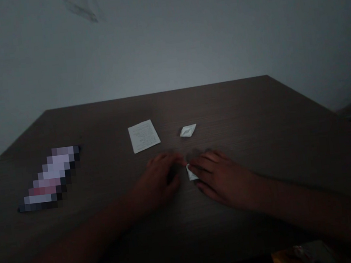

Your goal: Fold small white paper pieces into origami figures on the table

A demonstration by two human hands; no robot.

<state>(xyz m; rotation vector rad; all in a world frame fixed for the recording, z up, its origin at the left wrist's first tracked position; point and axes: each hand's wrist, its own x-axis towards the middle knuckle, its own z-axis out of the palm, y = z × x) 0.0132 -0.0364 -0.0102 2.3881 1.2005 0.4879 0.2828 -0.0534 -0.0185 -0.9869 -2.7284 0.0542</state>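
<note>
A small piece of folded white paper (pixel 191 173) lies on the table between my two hands. My right hand (pixel 220 177) is over its right part, fingers stretched out and apart, the fingertips touching it and hiding much of it. To the left, my left hand (pixel 161 177) curves with its thumb away from the fingers, and its fingertips come close to the paper's upper left edge; whether they touch is blurred. Just beyond the hands sits a folded white paper shape (pixel 188 131) with pointed ends. A flat, squarish sheet of printed paper (pixel 144 136) lies farther left.
A phone-like slab with a blurred-out screen (pixel 50 177) lies at the left of the dark wooden table (pixel 230 108). A pale wall (pixel 165 44) stands behind the table's far edge. Something yellow and shiny (pixel 300 256) shows at the bottom right. The light is dim.
</note>
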